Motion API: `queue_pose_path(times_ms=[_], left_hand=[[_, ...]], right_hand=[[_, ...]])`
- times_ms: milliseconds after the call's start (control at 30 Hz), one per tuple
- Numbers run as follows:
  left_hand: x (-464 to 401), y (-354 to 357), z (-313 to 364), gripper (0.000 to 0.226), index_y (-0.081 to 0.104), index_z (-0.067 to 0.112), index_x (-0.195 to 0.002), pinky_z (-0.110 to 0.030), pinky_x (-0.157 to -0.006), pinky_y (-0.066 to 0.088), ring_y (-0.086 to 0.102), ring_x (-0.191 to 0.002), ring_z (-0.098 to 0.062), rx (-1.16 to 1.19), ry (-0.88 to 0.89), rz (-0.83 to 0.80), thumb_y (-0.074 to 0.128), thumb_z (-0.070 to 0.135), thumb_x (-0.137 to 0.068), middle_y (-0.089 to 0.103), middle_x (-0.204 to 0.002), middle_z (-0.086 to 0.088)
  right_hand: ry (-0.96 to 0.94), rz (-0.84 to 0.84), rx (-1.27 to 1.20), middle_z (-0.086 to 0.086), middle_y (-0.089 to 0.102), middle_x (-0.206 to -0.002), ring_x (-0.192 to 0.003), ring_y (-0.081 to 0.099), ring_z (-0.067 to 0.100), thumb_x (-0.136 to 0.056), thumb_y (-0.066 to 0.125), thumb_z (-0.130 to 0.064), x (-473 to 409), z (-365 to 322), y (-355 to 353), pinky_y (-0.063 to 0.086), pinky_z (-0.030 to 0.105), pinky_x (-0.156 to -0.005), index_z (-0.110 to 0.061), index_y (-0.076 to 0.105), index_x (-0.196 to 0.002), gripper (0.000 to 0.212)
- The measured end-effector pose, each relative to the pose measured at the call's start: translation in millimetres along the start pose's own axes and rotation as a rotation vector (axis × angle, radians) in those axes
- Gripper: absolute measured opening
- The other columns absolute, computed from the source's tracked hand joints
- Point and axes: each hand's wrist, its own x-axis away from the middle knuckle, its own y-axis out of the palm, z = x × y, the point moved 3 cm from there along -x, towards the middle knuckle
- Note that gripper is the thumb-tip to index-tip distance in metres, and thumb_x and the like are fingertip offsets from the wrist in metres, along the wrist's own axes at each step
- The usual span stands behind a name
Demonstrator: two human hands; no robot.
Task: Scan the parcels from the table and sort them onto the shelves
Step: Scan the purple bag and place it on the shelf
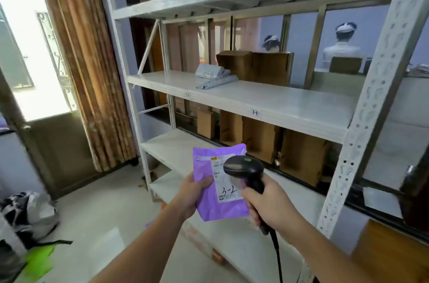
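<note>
Scanning comes first: my left hand (190,194) grips the purple parcel (216,203) at its edge before the shelves (255,99), my right hand (271,203) wraps the scanner (246,169). I'd hold the label (226,180) flat, aiming at the barcode.

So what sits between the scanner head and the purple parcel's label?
Nothing: in the head view the scanner in the right hand overlaps the label on the purple parcel directly.

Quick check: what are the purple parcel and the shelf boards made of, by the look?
Purple parcel: thin plastic mailer film, probably; it creases softly in the left hand and has a slight sheen, with a white paper label. Shelf boards: likely white-painted sheet metal, smooth and faintly glossy, on perforated steel uprights.
</note>
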Motion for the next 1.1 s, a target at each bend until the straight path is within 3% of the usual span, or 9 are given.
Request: queue_pose_path(times_ms=[167, 367, 600, 733, 900, 967, 1100], left_hand=[[-44, -30, 63, 0.027, 0.063, 0.002, -0.126, -0.058, -0.099, 0.055, 0.070, -0.111, -0.043, 0.003, 0.054, -0.001, 0.060, -0.001, -0.100, 0.075, -0.119, -0.020], [-118, -31, 131, 0.029, 0.062, 0.000, -0.127, -0.041, -0.074, 0.064, 0.077, -0.092, -0.031, 0.030, 0.149, -0.071, 0.059, -0.001, -0.099, 0.078, -0.111, -0.017], [-210, -17, 202, 0.028, 0.064, 0.004, -0.127, -0.047, -0.084, 0.063, 0.075, -0.102, -0.034, 0.099, 0.227, -0.124, 0.061, 0.004, -0.100, 0.074, -0.121, -0.018], [-262, -4, 231, 0.024, 0.065, 0.007, -0.124, -0.048, -0.084, 0.062, 0.076, -0.102, -0.033, 0.103, 0.232, -0.144, 0.063, 0.009, -0.100, 0.076, -0.118, -0.015], [-332, 14, 254, 0.023, 0.066, 0.005, -0.122, -0.044, -0.078, 0.065, 0.076, -0.100, -0.033, 0.075, 0.233, -0.222, 0.065, 0.007, -0.099, 0.076, -0.117, -0.016], [-362, 20, 262, 0.029, 0.066, 0.004, -0.123, -0.045, -0.079, 0.065, 0.075, -0.103, -0.035, 0.038, 0.227, -0.271, 0.069, 0.001, -0.094, 0.076, -0.117, -0.017], [-427, 28, 269, 0.046, 0.065, 0.001, -0.128, -0.059, -0.094, 0.058, 0.074, -0.107, -0.040, -0.055, 0.205, -0.343, 0.076, -0.007, -0.085, 0.074, -0.120, -0.019]], right_hand=[[-0.103, 0.021, -0.042, 0.006, 0.052, -0.055, -0.045, 0.045, 0.025, -0.093, 0.056, -0.014, -57, -54, 24, 0.043, 0.038, -0.051, -0.013, 0.055, -0.096, 0.003], [-0.203, 0.046, -0.049, 0.004, 0.051, -0.054, -0.047, 0.045, 0.024, -0.093, 0.060, -0.018, -130, -97, 23, 0.044, 0.035, -0.051, -0.016, 0.055, -0.093, 0.005], [-0.228, 0.082, -0.053, 0.007, 0.051, -0.057, -0.045, 0.045, 0.022, -0.092, 0.058, -0.014, -210, -122, 2, 0.043, 0.030, -0.046, -0.017, 0.055, -0.091, 0.005], [-0.215, 0.127, -0.035, 0.006, 0.051, -0.059, -0.046, 0.045, 0.023, -0.090, 0.056, -0.011, -251, -125, -10, 0.042, 0.035, -0.049, -0.016, 0.055, -0.092, 0.006], [-0.190, 0.202, 0.037, 0.008, 0.051, -0.059, -0.046, 0.046, 0.024, -0.090, 0.052, -0.008, -294, -126, -20, 0.042, 0.033, -0.048, -0.012, 0.054, -0.095, 0.006], [-0.173, 0.250, 0.040, 0.007, 0.051, -0.056, -0.044, 0.045, 0.024, -0.092, 0.052, -0.007, -310, -127, -21, 0.042, 0.031, -0.046, -0.011, 0.055, -0.096, 0.006], [-0.134, 0.347, 0.045, 0.009, 0.051, -0.058, -0.046, 0.045, 0.025, -0.093, 0.055, -0.008, -340, -126, -19, 0.044, 0.035, -0.050, -0.004, 0.053, -0.098, 0.007]])
